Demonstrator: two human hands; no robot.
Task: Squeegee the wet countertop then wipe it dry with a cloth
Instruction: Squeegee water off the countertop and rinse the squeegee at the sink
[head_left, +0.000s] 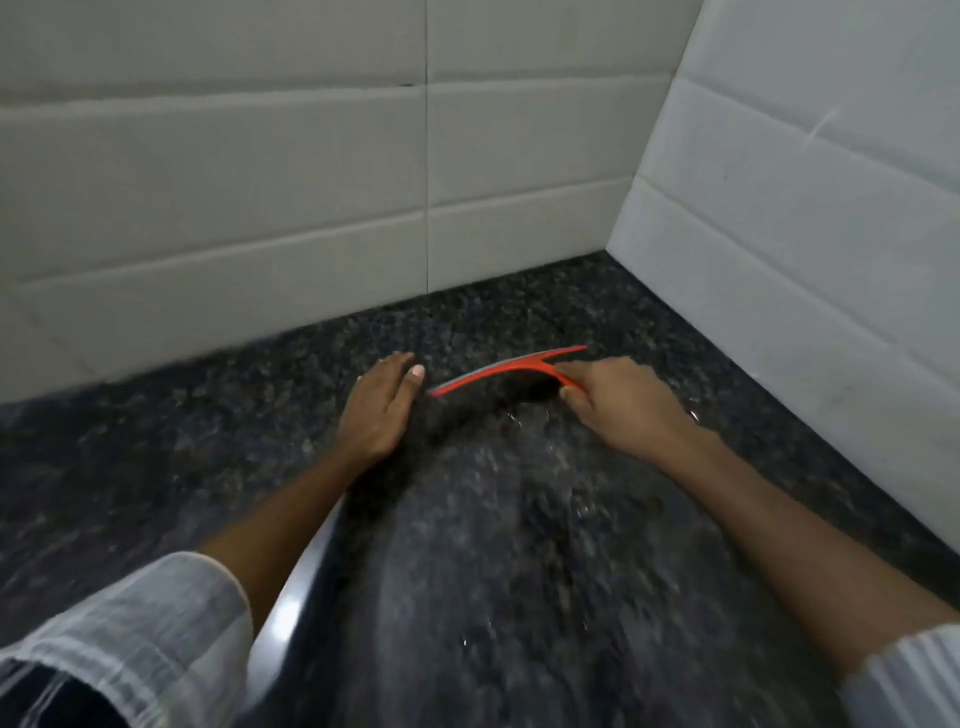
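Note:
A red squeegee (498, 370) with a grey rubber edge rests blade-down on the dark speckled granite countertop (493, 545), near the back corner. My right hand (623, 400) grips its handle from the right. My left hand (379, 405) lies flat on the counter just left of the blade's end, fingers together, holding nothing. Water droplets glint on the stone in front of the blade. No cloth is in view.
White tiled walls rise behind (311, 182) and to the right (805, 234), meeting in a corner close to the squeegee. A glossy rounded counter edge (296, 597) runs under my left forearm. White sleeves cover both arms at the bottom.

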